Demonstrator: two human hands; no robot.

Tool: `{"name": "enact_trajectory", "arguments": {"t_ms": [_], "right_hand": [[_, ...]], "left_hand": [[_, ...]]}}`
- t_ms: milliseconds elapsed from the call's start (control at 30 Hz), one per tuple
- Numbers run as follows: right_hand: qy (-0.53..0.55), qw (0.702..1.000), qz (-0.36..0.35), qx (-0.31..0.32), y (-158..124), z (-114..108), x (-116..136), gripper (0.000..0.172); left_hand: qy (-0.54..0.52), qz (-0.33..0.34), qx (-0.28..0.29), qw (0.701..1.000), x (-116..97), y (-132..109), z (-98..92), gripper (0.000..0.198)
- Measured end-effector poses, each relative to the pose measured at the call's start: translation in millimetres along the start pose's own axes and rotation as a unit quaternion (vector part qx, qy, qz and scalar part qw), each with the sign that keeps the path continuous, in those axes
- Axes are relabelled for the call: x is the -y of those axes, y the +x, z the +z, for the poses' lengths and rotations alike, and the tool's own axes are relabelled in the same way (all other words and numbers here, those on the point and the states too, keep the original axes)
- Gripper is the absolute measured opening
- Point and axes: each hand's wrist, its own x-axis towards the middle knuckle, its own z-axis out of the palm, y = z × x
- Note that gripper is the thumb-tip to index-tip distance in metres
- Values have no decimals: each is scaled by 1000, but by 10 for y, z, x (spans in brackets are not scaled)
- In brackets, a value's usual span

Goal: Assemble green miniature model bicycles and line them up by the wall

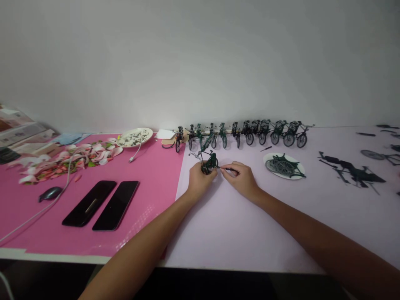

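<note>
My left hand (199, 180) is closed around the lower part of a dark green miniature bicycle (208, 155), held tilted just above the pale tabletop. A wheel and the handlebar stick out above my fingers. My right hand (240, 178) pinches a small screwdriver-like tool (229, 169) with a dark handle. Its thin tip points left and reaches the bicycle's wheel area beside my left fingertips; whether it touches cannot be made out. Behind my hands stands a row of finished-looking miniature bicycles (222, 135). A white plate (268, 160) to the right carries dark green wheels and frame parts.
Loose black bicycle parts (353, 170) are spread at the right. On the pink mat (150, 225) lie two black phones (115, 206), a computer mouse (50, 193), a white cable (67, 179), artificial petals (90, 160) and a plate of small pieces (150, 132). A wall (200, 62) rises behind.
</note>
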Motion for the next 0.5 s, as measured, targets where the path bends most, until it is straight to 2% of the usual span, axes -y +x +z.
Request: {"name": "enact_trajectory", "arguments": {"t_ms": [500], "right_hand": [[-21,999,-34,16,-14,-22,-9,22]], "left_hand": [[28,1,5,1000,6,-6,0,23]]}}
